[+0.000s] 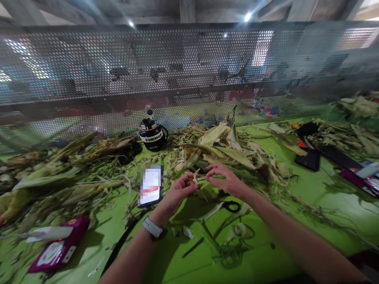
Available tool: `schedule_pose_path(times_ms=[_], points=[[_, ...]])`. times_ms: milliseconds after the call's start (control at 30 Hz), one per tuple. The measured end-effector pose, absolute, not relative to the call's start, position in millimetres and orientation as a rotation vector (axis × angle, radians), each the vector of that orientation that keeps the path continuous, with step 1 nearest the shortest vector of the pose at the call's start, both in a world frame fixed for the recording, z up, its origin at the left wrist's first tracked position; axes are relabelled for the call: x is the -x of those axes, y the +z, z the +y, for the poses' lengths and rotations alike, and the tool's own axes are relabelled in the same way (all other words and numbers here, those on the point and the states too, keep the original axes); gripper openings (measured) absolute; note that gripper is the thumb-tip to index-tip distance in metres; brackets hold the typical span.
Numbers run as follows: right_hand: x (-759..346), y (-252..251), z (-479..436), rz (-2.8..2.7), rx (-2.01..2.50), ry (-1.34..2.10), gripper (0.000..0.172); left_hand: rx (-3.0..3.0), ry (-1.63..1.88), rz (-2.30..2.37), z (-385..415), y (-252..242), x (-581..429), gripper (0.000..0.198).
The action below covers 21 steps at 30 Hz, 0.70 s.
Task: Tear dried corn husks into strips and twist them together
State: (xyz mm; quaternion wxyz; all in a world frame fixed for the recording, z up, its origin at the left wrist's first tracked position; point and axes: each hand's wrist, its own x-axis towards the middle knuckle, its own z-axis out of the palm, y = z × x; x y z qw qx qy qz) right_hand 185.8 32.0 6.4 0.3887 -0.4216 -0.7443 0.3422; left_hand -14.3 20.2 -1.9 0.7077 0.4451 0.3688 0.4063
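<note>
My left hand is closed, its thumb and fingers pinching a thin, pale strip of corn husk. Just to the right, my right hand has its fingers curved and apart, with the tips close to the strip; whether they touch it I cannot tell. Below the hands lies a black loop that looks like a scissors handle, partly hidden by husk. Husk scraps and a tangle of clear strands lie nearer me. A heap of dry corn husks rises behind both hands.
A lit phone lies left of my left hand, with a black ENERGY jug behind it. A purple pack sits at front left. More husks cover the left side. A perforated metal screen closes off the table's back.
</note>
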Motion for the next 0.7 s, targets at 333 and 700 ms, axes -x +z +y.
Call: schedule_pose_path(times_ms=[333, 700], points=[[-172.7, 0.4, 28.7, -1.242, 1.090, 1.217, 0.033, -0.606, 1.151, 0.858, 26.1, -7.0, 11.6, 0.039], [-158.7, -4.7, 15.1, -1.314, 0.953, 1.449, 0.035, -0.936, 1.096, 0.929, 14.7, -1.8, 3.3, 0.031]])
